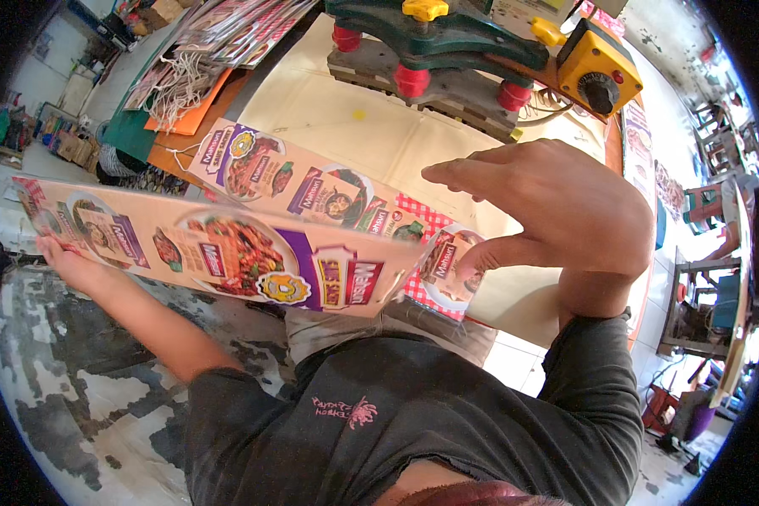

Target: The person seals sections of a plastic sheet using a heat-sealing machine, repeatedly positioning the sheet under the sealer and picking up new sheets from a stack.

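A long printed food-picture sheet (228, 240), pink-beige with a purple band, stretches across in front of me, tilted. Its left end is gripped by my left hand (69, 263), whose fingers are partly hidden behind it. A second, similar printed sheet (312, 187), with red checks, lies behind it on the near part of the table and is partly covered. Over that sheet's right end hovers my right hand (557, 202), fingers stretched out and thumb apart. The thumb overlaps the sheet's end; whether it touches is hard to tell.
A dark green press (447, 42) with red knobs and a yellow control box (599, 72) stands across the cream-covered table (304, 93). Back left, a stack of printed sheets (219, 51) with white strings lies by the table edge. Benches (708, 287) stand far right.
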### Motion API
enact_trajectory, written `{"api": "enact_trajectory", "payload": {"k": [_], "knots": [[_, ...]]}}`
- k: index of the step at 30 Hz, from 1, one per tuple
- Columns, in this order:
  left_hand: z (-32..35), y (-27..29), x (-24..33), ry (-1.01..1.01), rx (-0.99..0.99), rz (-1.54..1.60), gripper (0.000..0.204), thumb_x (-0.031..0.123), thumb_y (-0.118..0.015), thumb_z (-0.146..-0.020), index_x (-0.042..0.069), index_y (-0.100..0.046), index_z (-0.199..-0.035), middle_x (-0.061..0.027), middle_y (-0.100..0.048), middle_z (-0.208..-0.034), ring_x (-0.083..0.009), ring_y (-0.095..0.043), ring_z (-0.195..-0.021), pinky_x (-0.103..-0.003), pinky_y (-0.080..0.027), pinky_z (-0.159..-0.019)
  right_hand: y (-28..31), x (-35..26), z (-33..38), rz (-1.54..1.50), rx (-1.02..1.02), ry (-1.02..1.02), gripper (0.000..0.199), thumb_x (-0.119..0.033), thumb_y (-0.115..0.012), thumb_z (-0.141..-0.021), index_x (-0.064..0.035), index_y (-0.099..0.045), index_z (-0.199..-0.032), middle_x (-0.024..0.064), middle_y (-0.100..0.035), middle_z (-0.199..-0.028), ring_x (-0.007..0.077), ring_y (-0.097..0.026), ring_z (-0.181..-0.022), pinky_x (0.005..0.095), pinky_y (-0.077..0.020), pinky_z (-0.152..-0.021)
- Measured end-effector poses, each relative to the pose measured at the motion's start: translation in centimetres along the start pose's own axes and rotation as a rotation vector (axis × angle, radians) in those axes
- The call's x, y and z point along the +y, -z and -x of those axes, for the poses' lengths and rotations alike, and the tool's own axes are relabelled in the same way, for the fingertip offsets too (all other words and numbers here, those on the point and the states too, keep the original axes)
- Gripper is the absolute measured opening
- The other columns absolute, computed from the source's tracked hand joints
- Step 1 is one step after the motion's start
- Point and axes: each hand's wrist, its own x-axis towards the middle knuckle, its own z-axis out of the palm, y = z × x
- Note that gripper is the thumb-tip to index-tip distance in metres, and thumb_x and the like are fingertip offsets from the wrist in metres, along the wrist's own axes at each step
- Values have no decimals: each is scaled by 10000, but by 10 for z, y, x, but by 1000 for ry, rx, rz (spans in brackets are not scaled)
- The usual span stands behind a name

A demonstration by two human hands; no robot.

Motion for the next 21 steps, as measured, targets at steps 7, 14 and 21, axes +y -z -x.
{"api": "enact_trajectory", "payload": {"k": [7, 14, 21], "knots": [[33, 41, -57, 276, 168, 31, 525, 221, -476, -1091, 55, -356, -1575, -75, -458, -1572, -195, -488, -1390, -374, -387, -1163, 0, -4, -8, 0, -101, -55, 579, -360, -805, -789, -15, -627, -1218, 204, -707, -977, 415, -683, -981, 507, -532, -822], [50, 89, -112, 418, 240, 0, 485, 276, -457, -1102, 77, -398, -1540, -53, -519, -1499, -188, -540, -1304, -393, -425, -1112, -6, -3, -13, -27, -128, 2, 577, -349, -803, -811, -43, -614, -1263, 193, -710, -957, 408, -692, -971, 509, -533, -821], [61, 96, -122, 596, 256, -2, 381, 354, -469, -1090, 275, -491, -1462, 60, -556, -1450, -204, -562, -1249, -541, -431, -1028, 1, -9, -18, -151, -286, 60, 768, -498, -780, -838, -6, -531, -1373, 210, -706, -1095, 442, -686, -973, 491, -545, -827]]}}
